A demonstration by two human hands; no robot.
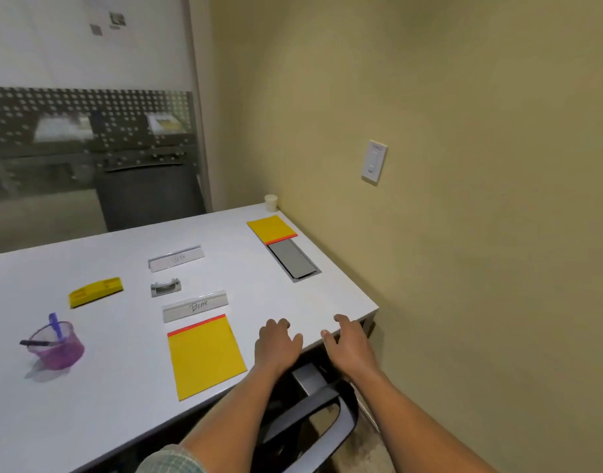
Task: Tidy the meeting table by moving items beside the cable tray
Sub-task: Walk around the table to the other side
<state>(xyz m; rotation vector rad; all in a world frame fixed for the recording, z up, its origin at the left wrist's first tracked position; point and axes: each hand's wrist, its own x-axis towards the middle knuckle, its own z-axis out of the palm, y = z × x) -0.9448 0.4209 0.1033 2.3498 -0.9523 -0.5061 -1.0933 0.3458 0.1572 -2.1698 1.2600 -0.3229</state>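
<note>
The grey cable tray is set flush into the white table near its right edge. A yellow notepad lies just behind the tray, touching it. A second yellow notepad lies at the near edge, with a clear name plate marked "BEAR" just behind it. Another name plate and a small metal clip sit mid-table. My left hand rests on the table edge, fingers curled, holding nothing. My right hand hovers at the table's corner, empty, fingers apart.
A yellow eraser block and a purple cup with pens stand at the left. A white paper cup sits in the far corner by the wall. A grey chair arm is below my forearms; a dark chair stands beyond the table.
</note>
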